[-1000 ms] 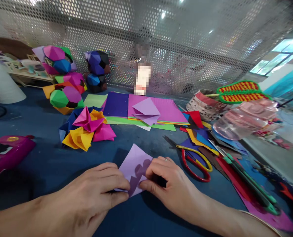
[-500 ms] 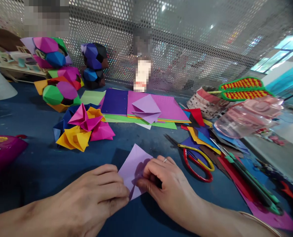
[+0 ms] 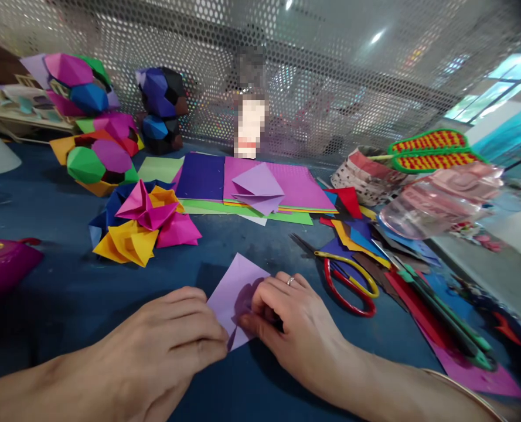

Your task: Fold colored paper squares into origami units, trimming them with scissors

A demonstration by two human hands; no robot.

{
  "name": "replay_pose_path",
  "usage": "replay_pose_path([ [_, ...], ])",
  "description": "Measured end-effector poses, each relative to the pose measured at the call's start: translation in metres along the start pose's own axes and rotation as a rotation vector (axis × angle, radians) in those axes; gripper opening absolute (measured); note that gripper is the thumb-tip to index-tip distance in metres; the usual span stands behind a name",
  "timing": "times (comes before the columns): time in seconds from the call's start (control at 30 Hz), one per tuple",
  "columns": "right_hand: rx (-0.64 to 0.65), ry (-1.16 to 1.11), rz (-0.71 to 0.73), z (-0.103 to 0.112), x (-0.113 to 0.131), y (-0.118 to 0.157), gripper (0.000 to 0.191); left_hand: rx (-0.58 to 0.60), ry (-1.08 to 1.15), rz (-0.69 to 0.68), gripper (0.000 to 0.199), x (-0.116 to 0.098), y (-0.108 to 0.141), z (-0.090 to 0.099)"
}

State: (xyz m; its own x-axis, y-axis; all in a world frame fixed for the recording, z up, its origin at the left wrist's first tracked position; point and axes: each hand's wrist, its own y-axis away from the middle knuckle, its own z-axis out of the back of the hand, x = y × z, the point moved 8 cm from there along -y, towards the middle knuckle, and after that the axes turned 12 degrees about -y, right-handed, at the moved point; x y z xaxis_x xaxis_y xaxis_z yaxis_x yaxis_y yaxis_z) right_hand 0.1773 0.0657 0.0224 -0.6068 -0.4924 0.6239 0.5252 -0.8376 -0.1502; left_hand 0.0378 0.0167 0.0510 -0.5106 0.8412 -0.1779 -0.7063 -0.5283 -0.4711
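Observation:
A light purple sheet of origami paper (image 3: 231, 293) is held between my two hands just above the dark blue table, one corner pointing away from me. My left hand (image 3: 176, 334) grips its left lower edge, fingers pressed together. On the other side, my right hand (image 3: 286, 316), with a ring on one finger, pinches the right part between thumb and curled fingers. A crease or fold shows near the bottom corner. The fingertips partly hide the lower edges. Beyond, a folded light purple piece (image 3: 260, 184) lies on a stack of pink paper (image 3: 295, 184).
Scissors (image 3: 346, 284) with red and yellow handles lie right of my hand, beside a green-and-black cutter (image 3: 449, 319) and paper scraps. Folded paper pieces (image 3: 148, 217) sit ahead left, paper balls (image 3: 97, 158) behind them. A pink clear bottle (image 3: 436, 199) lies at right. A purple glue gun (image 3: 5, 266) is at left.
The view has shifted slightly, so most things sit a little further left and higher. Both hands keep nearly the same hold on the light purple paper.

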Motion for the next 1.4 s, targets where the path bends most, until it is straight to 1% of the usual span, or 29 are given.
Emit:
replay_pose_path([
  [0.03, 0.002, 0.001, 0.003, 0.0, 0.0, 0.0, 0.026, 0.016, -0.01, -0.001, 0.042, 0.0, 0.0, -0.001],
  [0.1, 0.012, 0.008, 0.006, 0.0, 0.0, 0.0, 0.026, 0.091, -0.037, -0.01, 0.048, 0.0, 0.0, -0.006],
  [0.17, 0.026, 0.017, 0.005, -0.001, 0.0, 0.0, 0.025, 0.183, -0.042, -0.032, 0.046, -0.003, -0.003, -0.013],
  [0.23, 0.032, 0.025, 0.0, -0.001, 0.0, 0.0, 0.026, 0.208, -0.038, -0.034, 0.042, -0.004, -0.006, -0.015],
  [0.33, 0.027, 0.031, 0.007, -0.001, 0.0, -0.001, 0.025, 0.191, -0.064, -0.028, 0.033, -0.005, -0.011, -0.013],
  [0.43, 0.033, 0.036, 0.015, -0.001, 0.0, -0.001, 0.023, 0.167, -0.122, -0.051, 0.024, -0.009, -0.017, -0.011],
  [0.53, 0.04, 0.048, 0.015, -0.002, 0.001, 0.0, 0.021, 0.112, -0.14, -0.061, 0.024, -0.012, -0.022, -0.006],
  [0.63, 0.034, 0.054, 0.024, -0.001, 0.001, 0.002, 0.019, 0.082, -0.118, -0.045, 0.026, -0.014, -0.023, -0.005],
  [0.73, 0.032, 0.04, 0.029, 0.0, 0.001, 0.004, 0.015, 0.055, -0.099, -0.022, 0.022, -0.013, -0.019, -0.006],
  [0.8, 0.024, 0.023, 0.02, 0.001, 0.0, 0.005, 0.011, 0.061, -0.087, -0.011, 0.02, -0.011, -0.016, -0.009],
  [0.97, -0.005, 0.035, 0.017, 0.004, -0.003, 0.007, 0.024, 0.076, -0.073, 0.01, 0.022, -0.007, -0.013, -0.014],
  [1.07, 0.0, 0.035, 0.025, 0.005, -0.005, 0.008, 0.026, 0.078, -0.07, -0.034, 0.019, -0.009, -0.018, -0.013],
  [1.2, 0.034, 0.005, 0.018, 0.008, -0.009, 0.009, 0.028, 0.124, -0.085, -0.083, 0.017, -0.009, -0.022, -0.019],
  [1.3, 0.069, -0.013, 0.021, 0.009, -0.011, 0.01, 0.03, 0.092, -0.075, -0.077, 0.02, -0.007, -0.021, -0.021],
  [1.33, 0.081, -0.015, 0.027, 0.008, -0.011, 0.01, 0.03, 0.036, -0.064, -0.063, 0.021, -0.006, -0.02, -0.017],
  [1.4, 0.094, -0.007, 0.043, 0.008, -0.01, 0.01, 0.028, 0.074, -0.047, -0.052, 0.02, -0.005, -0.019, -0.019],
])
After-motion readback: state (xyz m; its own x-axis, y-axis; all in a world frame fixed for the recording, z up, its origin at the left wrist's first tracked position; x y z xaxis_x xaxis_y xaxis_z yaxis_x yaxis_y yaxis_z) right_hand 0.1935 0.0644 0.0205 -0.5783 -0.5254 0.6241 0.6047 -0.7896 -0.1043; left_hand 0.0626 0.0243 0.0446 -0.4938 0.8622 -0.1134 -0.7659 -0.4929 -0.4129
